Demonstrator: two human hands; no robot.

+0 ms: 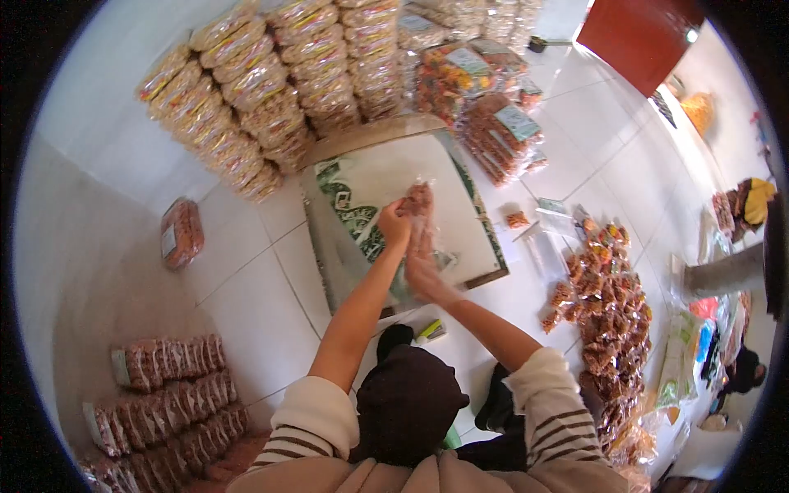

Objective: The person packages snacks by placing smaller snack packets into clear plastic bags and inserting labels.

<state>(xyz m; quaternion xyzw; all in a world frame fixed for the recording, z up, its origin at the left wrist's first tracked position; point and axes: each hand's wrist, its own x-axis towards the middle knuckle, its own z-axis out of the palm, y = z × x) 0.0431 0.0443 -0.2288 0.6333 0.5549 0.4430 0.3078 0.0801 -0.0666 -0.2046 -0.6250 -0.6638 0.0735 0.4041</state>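
Spill risk: if bag's mouth is unsealed (can't tell), a tilt or squeeze could prob. tip pcs out; thin, slick film could also slip or split if the hands pull unevenly.
Board risk: a sideways drag might ruck the printed sheet, if it's loose, & carry the bag w/ it.
Floor risk: small yellow-green tool [430,331] lies nr. the board's close edge & the person's feet; a shifted foot could kick it.
Bag: long, narrow clear plastic bag of reddish-brown pcs [420,200]; film shiny & crinkled, contents packed along its length. Seal & fine detail too blurred to tell.
Bag position: over mid part of low square board w/ white-and-green printed sheet [386,168], on white tiled floor [238,283]; resting or just lifted, can't tell.
L hand: [394,226] closed, fingers curled on bag's L side nr. its upper part.
R hand: [422,275] at bag's lower part, stretched along it; blur & film hide the fingers, so grip can't be told.
Around: tall stacks of clear packs of pale snacks [246,86] beyond the board; loose heap of small reddish-brown packets [612,312] on floor to R.
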